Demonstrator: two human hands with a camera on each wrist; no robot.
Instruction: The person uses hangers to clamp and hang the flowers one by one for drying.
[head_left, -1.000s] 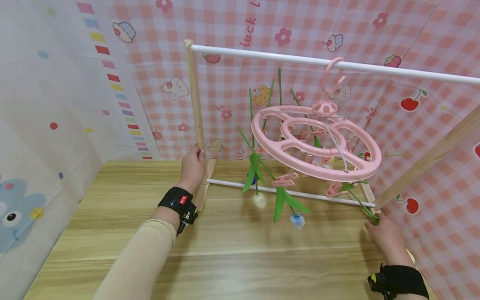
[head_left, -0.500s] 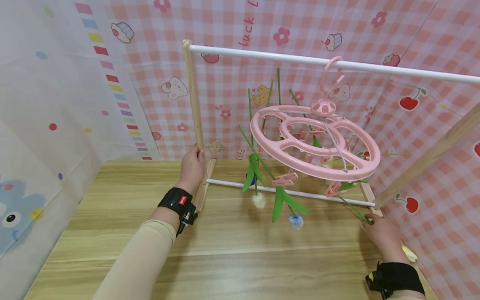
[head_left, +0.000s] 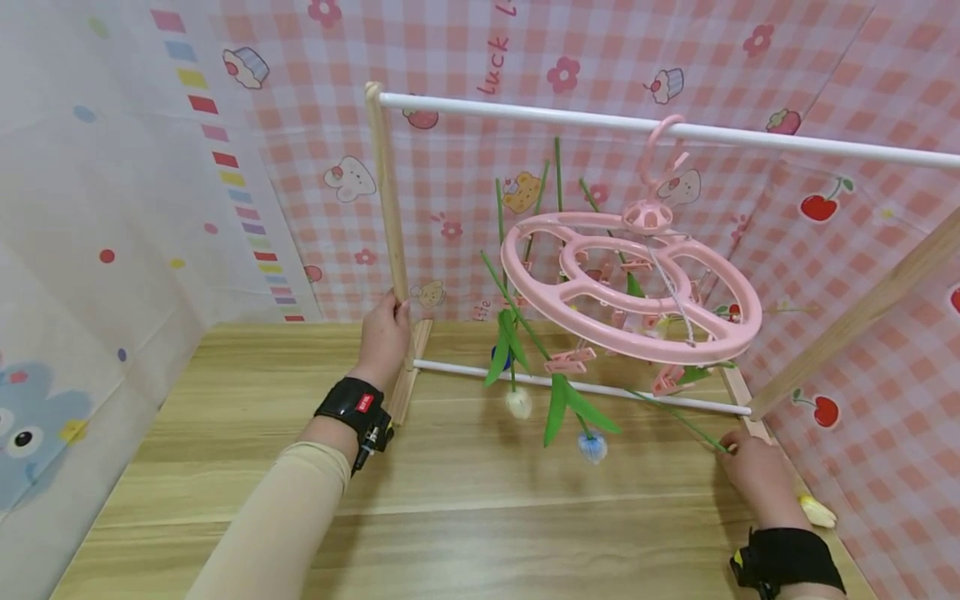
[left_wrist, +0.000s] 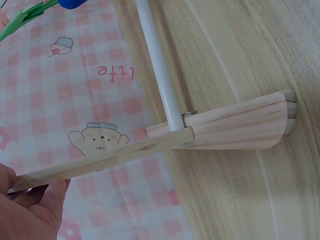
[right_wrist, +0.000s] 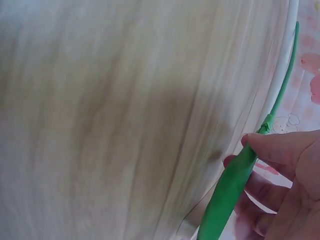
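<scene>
My left hand grips the left wooden post of a rack, fingers curled round it low down; the left wrist view shows the post in its hold. Near the rack's right foot, my right hand pinches an artificial tulip by its green stem. The right wrist view shows its leaf beside the thumb and fingers. A pale yellow bloom shows beyond that wrist. A pink round clip hanger hangs from the white top rail, with several tulips clipped upside down.
A white lower bar joins the rack's feet above the wooden tabletop. A light-blue tulip and a white tulip hang at the front left. A pink checked cloth backs the rack; the right wooden post slants near it.
My right hand has moved slightly left with the tulip, and its stem now points further left under the hanger. The yellow bloom has come into fuller view. My left hand stays on the post.
</scene>
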